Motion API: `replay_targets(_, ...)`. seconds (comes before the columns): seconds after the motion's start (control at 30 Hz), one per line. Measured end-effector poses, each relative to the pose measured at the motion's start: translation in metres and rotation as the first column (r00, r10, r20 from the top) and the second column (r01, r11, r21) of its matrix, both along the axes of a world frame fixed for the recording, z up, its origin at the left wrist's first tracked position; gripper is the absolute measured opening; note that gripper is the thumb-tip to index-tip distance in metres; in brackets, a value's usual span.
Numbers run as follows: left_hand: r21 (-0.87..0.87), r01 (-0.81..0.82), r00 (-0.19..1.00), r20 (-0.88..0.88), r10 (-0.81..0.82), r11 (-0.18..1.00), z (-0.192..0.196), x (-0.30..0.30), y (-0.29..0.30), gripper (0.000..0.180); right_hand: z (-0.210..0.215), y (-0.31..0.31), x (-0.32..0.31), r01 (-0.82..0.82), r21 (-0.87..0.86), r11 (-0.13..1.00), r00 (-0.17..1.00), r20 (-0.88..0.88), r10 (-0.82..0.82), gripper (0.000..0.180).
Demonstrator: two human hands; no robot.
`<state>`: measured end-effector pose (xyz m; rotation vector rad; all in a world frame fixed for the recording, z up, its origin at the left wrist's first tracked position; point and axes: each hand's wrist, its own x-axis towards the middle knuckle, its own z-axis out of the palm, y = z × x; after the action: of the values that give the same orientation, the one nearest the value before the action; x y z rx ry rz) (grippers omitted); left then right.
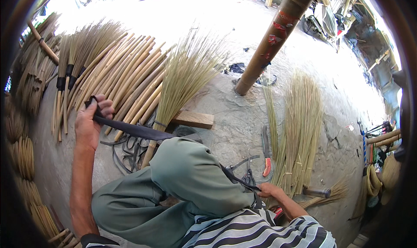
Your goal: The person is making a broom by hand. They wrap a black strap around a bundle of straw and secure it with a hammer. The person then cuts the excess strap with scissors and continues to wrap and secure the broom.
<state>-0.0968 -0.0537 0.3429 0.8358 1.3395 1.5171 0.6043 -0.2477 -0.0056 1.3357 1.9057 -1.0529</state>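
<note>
A pale stick-bristle broom (186,70) lies in front of me, its bristles fanned away and its wooden handle (149,154) running toward my bent knee. My left hand (90,120) is raised at the left, fingers closed round the end of a long dark strip (134,128). The strip stretches across to the broom's neck, beside my knee. On the other side of that knee, my right hand (270,190) grips a dark strip low by my hip. My knee hides the middle, so I cannot tell whether both hands hold one strip.
Several wooden poles (135,70) and bound brooms (65,76) lie at the left. Near the broom are a wooden block (193,119) and loose dark strips (127,154). A red-handled knife (266,151), pliers (249,176), a bristle bundle (299,135) and a bamboo post (273,41) stand rightward.
</note>
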Motion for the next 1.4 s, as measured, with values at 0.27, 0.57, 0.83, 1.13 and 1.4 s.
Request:
replay_targets(0.27,-0.174,0.311,0.883,-0.31,-0.352,0.934,0.016,0.082,0.007,0.033,0.162,0.179,-0.169,0.338,0.749,0.569,0.841,-0.512,0.174,0.055)
replay_targets(0.57,0.077,0.421,0.602,-0.769,-0.215,0.904,0.045,0.122,0.019,0.036,0.328,0.275,-0.392,0.094,-0.255,0.962,-0.049,-0.967,-0.251,0.042)
replay_targets(0.83,-0.172,0.392,0.849,-0.311,-0.428,0.904,0.033,0.085,0.022,0.046,0.3,0.263,-0.421,0.19,-0.58,0.792,-0.184,-0.814,-0.552,0.03)
replay_targets(1.13,-0.187,0.368,0.795,-0.446,-0.412,0.911,0.028,0.073,0.031,0.025,0.286,0.262,-0.425,0.295,-0.55,0.782,-0.208,-0.835,-0.509,0.027)
replay_targets(1.4,-0.186,0.342,0.739,-0.552,-0.386,0.921,0.034,0.075,0.024,0.015,0.288,0.256,-0.426,0.263,-0.637,0.725,-0.289,-0.769,-0.571,0.025)
